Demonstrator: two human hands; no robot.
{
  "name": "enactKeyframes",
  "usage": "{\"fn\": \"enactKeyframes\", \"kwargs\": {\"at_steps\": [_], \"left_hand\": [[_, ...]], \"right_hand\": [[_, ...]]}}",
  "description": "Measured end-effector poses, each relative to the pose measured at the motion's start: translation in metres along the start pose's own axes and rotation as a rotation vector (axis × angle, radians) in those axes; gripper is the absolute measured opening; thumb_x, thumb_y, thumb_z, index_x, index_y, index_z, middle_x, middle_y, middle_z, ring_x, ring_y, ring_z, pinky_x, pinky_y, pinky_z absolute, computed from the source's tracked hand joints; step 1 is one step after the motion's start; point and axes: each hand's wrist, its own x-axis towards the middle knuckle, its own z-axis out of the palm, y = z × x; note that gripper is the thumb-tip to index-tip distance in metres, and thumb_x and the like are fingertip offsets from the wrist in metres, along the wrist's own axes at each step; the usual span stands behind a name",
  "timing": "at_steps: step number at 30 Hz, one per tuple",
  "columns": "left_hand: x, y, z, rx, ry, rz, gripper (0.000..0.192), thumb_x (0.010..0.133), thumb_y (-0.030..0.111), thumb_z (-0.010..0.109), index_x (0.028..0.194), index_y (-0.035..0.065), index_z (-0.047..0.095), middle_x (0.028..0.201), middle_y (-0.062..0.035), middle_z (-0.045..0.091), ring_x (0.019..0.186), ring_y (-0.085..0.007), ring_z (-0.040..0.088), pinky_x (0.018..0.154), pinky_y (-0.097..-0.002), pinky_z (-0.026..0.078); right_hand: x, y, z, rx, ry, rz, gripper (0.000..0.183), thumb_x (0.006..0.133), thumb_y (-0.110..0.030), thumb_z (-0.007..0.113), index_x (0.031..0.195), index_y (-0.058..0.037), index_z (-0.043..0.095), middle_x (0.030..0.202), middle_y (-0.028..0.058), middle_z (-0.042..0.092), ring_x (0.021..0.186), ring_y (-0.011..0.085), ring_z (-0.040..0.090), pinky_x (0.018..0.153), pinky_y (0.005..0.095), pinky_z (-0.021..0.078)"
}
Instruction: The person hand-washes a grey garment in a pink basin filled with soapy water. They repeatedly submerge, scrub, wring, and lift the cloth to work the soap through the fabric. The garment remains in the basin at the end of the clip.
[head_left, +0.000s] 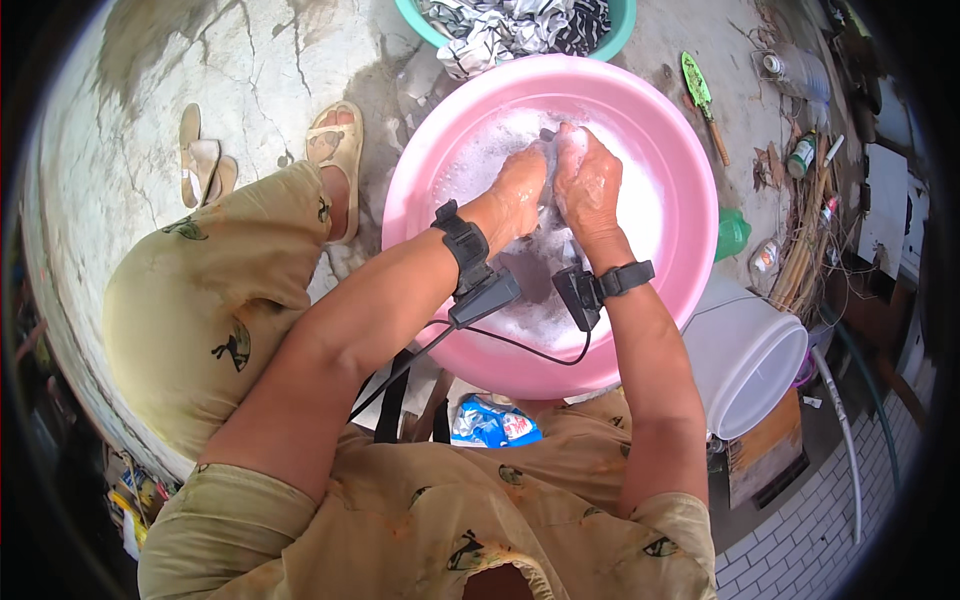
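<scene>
A large pink plastic basin (667, 300) holds white suds and water in front of me. Over its middle, my left hand (517, 187) and my right hand (589, 180) are close together, wet and foamy, both closed on a dark grey wet cloth (550, 176). Part of a dark cloth (529, 276) lies in the suds below my wrists. Straps with black devices sit on both wrists, and a black cable crosses the basin. Suds and my fingers hide much of the held cloth.
A teal basin (624, 30) with black-and-white clothes stands beyond the pink one. To the right are a white bucket (757, 360) on its side, a green trowel (697, 82), bottles and sticks. A blue detergent bag (495, 424) lies near me; sandals (199, 161) are at left.
</scene>
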Motion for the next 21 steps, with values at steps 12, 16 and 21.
{"fn": "enactKeyframes", "kwargs": {"at_steps": [12, 16, 21], "left_hand": [[0.052, -0.003, -0.061, -0.126, 0.288, 0.048, 0.029, 0.088, 0.019, 0.055, 0.109, -0.0005, 0.053, 0.1, -0.0106, 0.06, 0.09, -0.02, 0.06, 0.074, -0.0325, 0.051], [0.047, -0.007, -0.06, -0.105, 0.313, -0.039, 0.032, 0.086, 0.019, 0.058, 0.111, 0.0004, 0.053, 0.105, -0.0097, 0.058, 0.09, -0.0215, 0.059, 0.076, -0.034, 0.049], [0.05, -0.013, -0.068, -0.148, 0.271, -0.087, 0.04, 0.086, 0.029, 0.058, 0.118, 0.0058, 0.05, 0.117, -0.0086, 0.053, 0.107, -0.0235, 0.052, 0.089, -0.0449, 0.042]], "right_hand": [[0.003, 0.101, 0.042, -0.197, -0.401, -0.012, 0.041, 0.086, -0.017, 0.049, 0.123, -0.0011, 0.044, 0.118, 0.0231, 0.05, 0.111, 0.0377, 0.048, 0.091, 0.0448, 0.0412], [0.003, 0.12, 0.045, -0.631, -0.729, 0.266, 0.028, 0.074, 0.001, 0.053, 0.101, 0.0017, 0.059, 0.1, 0.0232, 0.061, 0.095, 0.0396, 0.058, 0.084, 0.0444, 0.0467], [0.02, 0.077, 0.037, 0.342, -0.461, 0.341, 0.025, 0.071, 0.001, 0.052, 0.093, 0.0021, 0.062, 0.082, 0.0192, 0.065, 0.08, 0.0334, 0.063, 0.073, 0.0411, 0.0506]]}}
